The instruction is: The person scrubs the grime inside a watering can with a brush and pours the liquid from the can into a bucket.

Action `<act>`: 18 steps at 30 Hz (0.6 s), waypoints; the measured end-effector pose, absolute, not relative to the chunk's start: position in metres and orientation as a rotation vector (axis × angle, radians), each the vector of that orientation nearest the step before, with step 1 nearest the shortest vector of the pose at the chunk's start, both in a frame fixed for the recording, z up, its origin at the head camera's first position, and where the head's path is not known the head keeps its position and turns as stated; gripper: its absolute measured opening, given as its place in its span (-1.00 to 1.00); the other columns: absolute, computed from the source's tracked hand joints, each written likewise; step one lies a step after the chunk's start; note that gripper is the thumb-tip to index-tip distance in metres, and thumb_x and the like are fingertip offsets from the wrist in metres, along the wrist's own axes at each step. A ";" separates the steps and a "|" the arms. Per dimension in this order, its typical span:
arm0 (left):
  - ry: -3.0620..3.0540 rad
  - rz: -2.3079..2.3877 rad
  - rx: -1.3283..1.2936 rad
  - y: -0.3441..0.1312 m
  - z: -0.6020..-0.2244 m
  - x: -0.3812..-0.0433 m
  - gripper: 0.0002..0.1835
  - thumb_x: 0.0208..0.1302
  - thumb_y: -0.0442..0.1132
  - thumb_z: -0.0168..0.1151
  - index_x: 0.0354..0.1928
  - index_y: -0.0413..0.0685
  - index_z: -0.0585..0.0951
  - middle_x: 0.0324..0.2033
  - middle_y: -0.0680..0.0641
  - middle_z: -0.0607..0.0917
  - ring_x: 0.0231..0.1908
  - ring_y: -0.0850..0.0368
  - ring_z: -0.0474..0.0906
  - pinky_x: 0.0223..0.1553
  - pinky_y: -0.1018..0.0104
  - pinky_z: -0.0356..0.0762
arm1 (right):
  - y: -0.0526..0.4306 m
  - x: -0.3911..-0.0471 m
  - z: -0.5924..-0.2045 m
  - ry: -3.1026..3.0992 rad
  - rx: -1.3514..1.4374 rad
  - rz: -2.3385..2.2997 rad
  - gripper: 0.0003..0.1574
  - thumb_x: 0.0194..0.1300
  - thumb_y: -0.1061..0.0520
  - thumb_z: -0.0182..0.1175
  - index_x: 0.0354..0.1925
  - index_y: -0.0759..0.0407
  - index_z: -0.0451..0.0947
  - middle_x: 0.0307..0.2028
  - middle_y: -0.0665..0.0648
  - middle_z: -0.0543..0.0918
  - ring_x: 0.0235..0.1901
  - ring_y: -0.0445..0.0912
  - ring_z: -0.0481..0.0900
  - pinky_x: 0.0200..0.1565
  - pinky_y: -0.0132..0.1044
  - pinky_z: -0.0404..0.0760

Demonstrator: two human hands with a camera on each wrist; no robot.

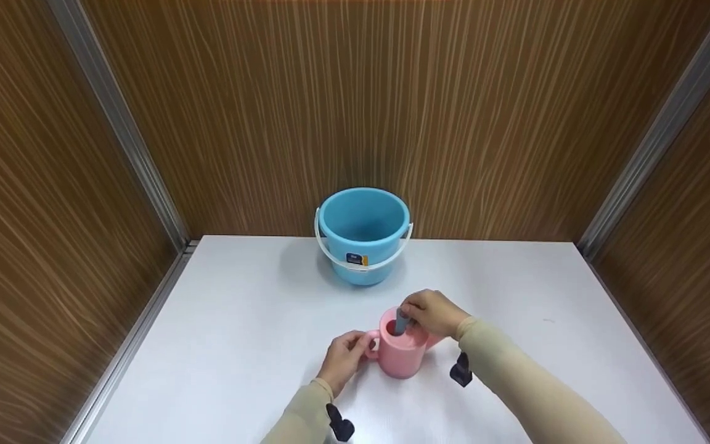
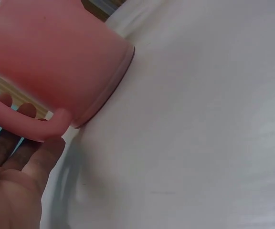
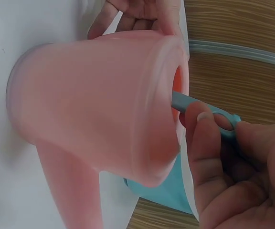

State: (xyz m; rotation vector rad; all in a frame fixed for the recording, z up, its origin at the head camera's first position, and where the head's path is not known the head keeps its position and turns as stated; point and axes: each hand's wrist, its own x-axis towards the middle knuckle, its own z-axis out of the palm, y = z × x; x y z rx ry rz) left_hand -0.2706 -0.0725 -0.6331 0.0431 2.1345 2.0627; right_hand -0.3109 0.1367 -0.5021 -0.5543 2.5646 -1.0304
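Observation:
A pink watering can (image 1: pixel 400 360) stands upright on the white table (image 1: pixel 219 345), its handle to the left and its spout (image 3: pixel 73 191) to the right. My left hand (image 1: pixel 342 357) holds the handle (image 2: pixel 25 125), with the thumb on its lower part and the fingers behind it. Over the top opening, my right hand (image 1: pixel 435 313) pinches a grey-blue tool handle (image 3: pixel 189 102) that has a hole near its end. The tool's lower part is hidden inside the can, so its kind does not show.
Behind the can, a light blue bucket (image 1: pixel 364 246) with a white bail handle stands near the wood-patterned back wall (image 1: pixel 355 111). Wood-patterned side walls (image 1: pixel 40 216) with metal corner strips enclose the table. A black wrist device (image 1: pixel 461 370) hangs under the right sleeve.

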 end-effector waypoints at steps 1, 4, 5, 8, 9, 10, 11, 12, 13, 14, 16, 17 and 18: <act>2.136 2.058 0.040 -0.072 -0.633 -0.270 -0.52 0.15 0.23 0.11 -0.17 -0.01 0.60 -0.19 -0.12 0.59 -0.15 0.01 0.50 -0.08 0.17 0.47 | 0.137 -0.312 -0.503 2.570 -0.552 -1.035 -0.80 0.35 0.14 0.04 -0.23 0.15 0.60 -0.39 0.04 0.59 -0.37 -0.09 0.49 -0.19 -0.21 0.48; 2.132 2.062 0.045 -0.072 -0.634 -0.271 -0.51 0.15 0.23 0.11 -0.17 -0.04 0.60 -0.20 -0.11 0.58 -0.17 0.03 0.50 -0.09 0.16 0.47 | 0.137 -0.313 -0.503 2.567 -0.540 -1.050 -0.79 0.36 0.13 0.02 -0.24 0.14 0.60 -0.39 0.04 0.59 -0.36 -0.09 0.49 -0.18 -0.22 0.47; 2.134 2.059 0.048 -0.072 -0.634 -0.272 -0.51 0.14 0.23 0.11 -0.17 -0.04 0.60 -0.20 -0.11 0.58 -0.18 0.04 0.50 -0.09 0.16 0.47 | 0.138 -0.314 -0.502 2.565 -0.541 -1.059 -0.78 0.36 0.14 0.02 -0.25 0.15 0.60 -0.39 0.05 0.59 -0.37 -0.09 0.49 -0.19 -0.22 0.48; 2.140 2.052 0.057 -0.073 -0.636 -0.273 -0.51 0.12 0.24 0.12 -0.18 -0.02 0.61 -0.23 -0.10 0.58 -0.20 0.04 0.50 -0.10 0.14 0.47 | 0.138 -0.315 -0.498 2.543 -0.521 -1.104 -0.77 0.37 0.13 0.01 -0.27 0.15 0.59 -0.41 0.06 0.59 -0.38 -0.08 0.49 -0.20 -0.24 0.49; 2.142 2.051 0.060 -0.073 -0.636 -0.274 -0.52 0.12 0.24 0.13 -0.19 -0.02 0.61 -0.23 -0.11 0.58 -0.21 0.04 0.50 -0.10 0.14 0.46 | 0.138 -0.316 -0.495 2.533 -0.512 -1.126 -0.78 0.37 0.13 0.01 -0.27 0.16 0.59 -0.41 0.07 0.59 -0.38 -0.07 0.50 -0.21 -0.23 0.50; 2.142 2.052 0.062 -0.073 -0.637 -0.274 -0.52 0.12 0.23 0.13 -0.19 -0.02 0.61 -0.24 -0.11 0.58 -0.21 0.03 0.50 -0.10 0.13 0.46 | 0.138 -0.316 -0.493 2.524 -0.504 -1.147 -0.78 0.36 0.13 0.01 -0.27 0.16 0.59 -0.40 0.08 0.59 -0.38 -0.06 0.50 -0.20 -0.23 0.50; 2.138 2.054 0.060 -0.074 -0.637 -0.275 -0.53 0.12 0.22 0.13 -0.20 -0.02 0.61 -0.24 -0.12 0.58 -0.21 0.02 0.51 -0.09 0.12 0.46 | 0.137 -0.317 -0.490 2.514 -0.497 -1.168 -0.78 0.36 0.13 0.02 -0.27 0.16 0.59 -0.40 0.10 0.60 -0.38 -0.05 0.51 -0.20 -0.22 0.51; 2.132 2.057 0.059 -0.074 -0.637 -0.275 -0.54 0.13 0.21 0.13 -0.20 -0.02 0.61 -0.24 -0.13 0.58 -0.21 0.01 0.51 -0.09 0.12 0.46 | 0.137 -0.318 -0.487 2.502 -0.485 -1.187 -0.79 0.36 0.12 0.02 -0.27 0.16 0.58 -0.40 0.10 0.60 -0.37 -0.04 0.51 -0.19 -0.22 0.51; 2.126 2.056 0.055 -0.075 -0.637 -0.275 -0.55 0.14 0.20 0.13 -0.19 -0.01 0.61 -0.24 -0.13 0.58 -0.20 0.01 0.50 -0.08 0.12 0.45 | 0.137 -0.319 -0.485 2.494 -0.477 -1.203 -0.79 0.36 0.12 0.03 -0.27 0.16 0.58 -0.40 0.11 0.60 -0.37 -0.04 0.52 -0.19 -0.21 0.52; 2.122 2.054 0.053 -0.075 -0.637 -0.275 -0.56 0.15 0.19 0.13 -0.19 -0.01 0.61 -0.23 -0.13 0.58 -0.19 0.00 0.50 -0.07 0.12 0.45 | 0.136 -0.320 -0.483 2.490 -0.477 -1.214 -0.79 0.36 0.12 0.03 -0.27 0.17 0.58 -0.40 0.12 0.60 -0.37 -0.03 0.52 -0.18 -0.21 0.52; 2.117 2.049 0.056 -0.075 -0.637 -0.276 -0.58 0.17 0.16 0.11 -0.18 -0.02 0.61 -0.23 -0.13 0.58 -0.17 -0.01 0.50 -0.05 0.11 0.44 | 0.135 -0.322 -0.480 2.486 -0.485 -1.220 -0.78 0.36 0.13 0.02 -0.28 0.19 0.57 -0.40 0.13 0.60 -0.38 -0.03 0.53 -0.18 -0.20 0.53; 2.120 2.043 0.061 -0.076 -0.636 -0.275 -0.59 0.19 0.14 0.11 -0.18 -0.03 0.61 -0.22 -0.13 0.58 -0.16 -0.01 0.50 -0.04 0.10 0.43 | 0.134 -0.323 -0.479 2.485 -0.491 -1.215 -0.78 0.36 0.13 0.02 -0.28 0.19 0.57 -0.41 0.13 0.59 -0.38 -0.04 0.53 -0.18 -0.20 0.52; 2.127 2.035 0.069 -0.076 -0.634 -0.275 -0.60 0.21 0.13 0.09 -0.17 -0.04 0.61 -0.22 -0.14 0.58 -0.15 -0.03 0.50 -0.04 0.09 0.42 | 0.133 -0.323 -0.478 2.482 -0.495 -1.209 -0.78 0.37 0.13 0.01 -0.28 0.19 0.57 -0.41 0.13 0.59 -0.38 -0.05 0.53 -0.18 -0.20 0.52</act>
